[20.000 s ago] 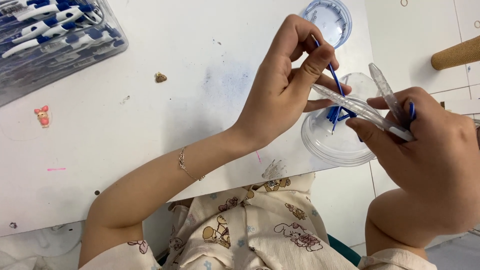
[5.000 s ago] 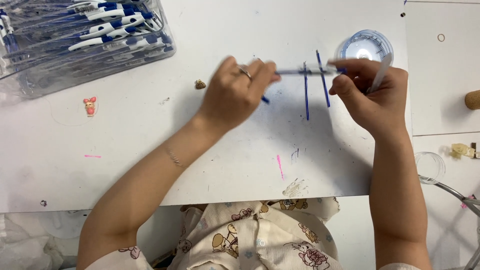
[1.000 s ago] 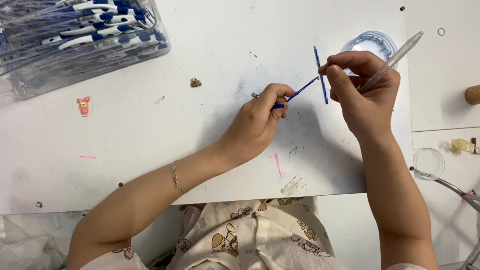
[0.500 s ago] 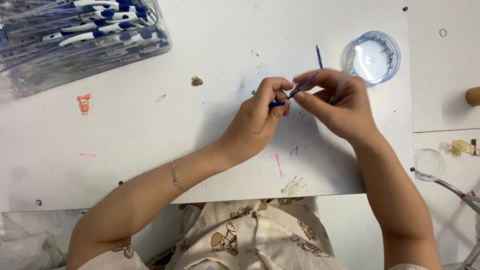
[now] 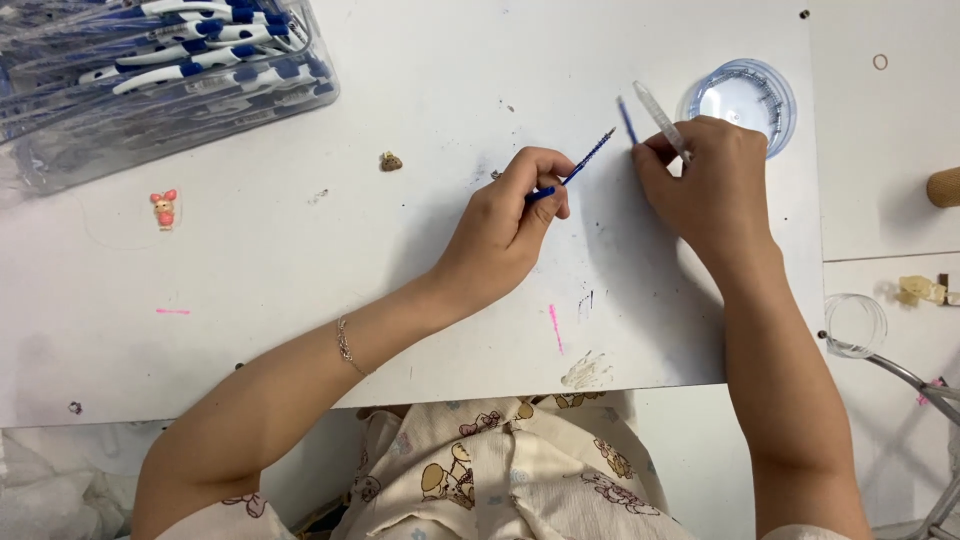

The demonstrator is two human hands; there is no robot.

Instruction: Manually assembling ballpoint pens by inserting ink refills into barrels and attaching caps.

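Refill (image 5: 585, 160) pinched in left hand (image 5: 505, 215) (right hand (image 5: 715, 185) grips clear barrel (image 5: 660, 118)).

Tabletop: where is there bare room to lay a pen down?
Free: the white table between the pen tray and the left hand, past the small figurine. Also the near edge between both forearms. Crowded: around the right hand, beside the round lid and loose refill.

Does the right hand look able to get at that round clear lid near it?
Probably yes: the right hand lies beside the round clear lid, bare table between, though its fingers hold a clear pen barrel.
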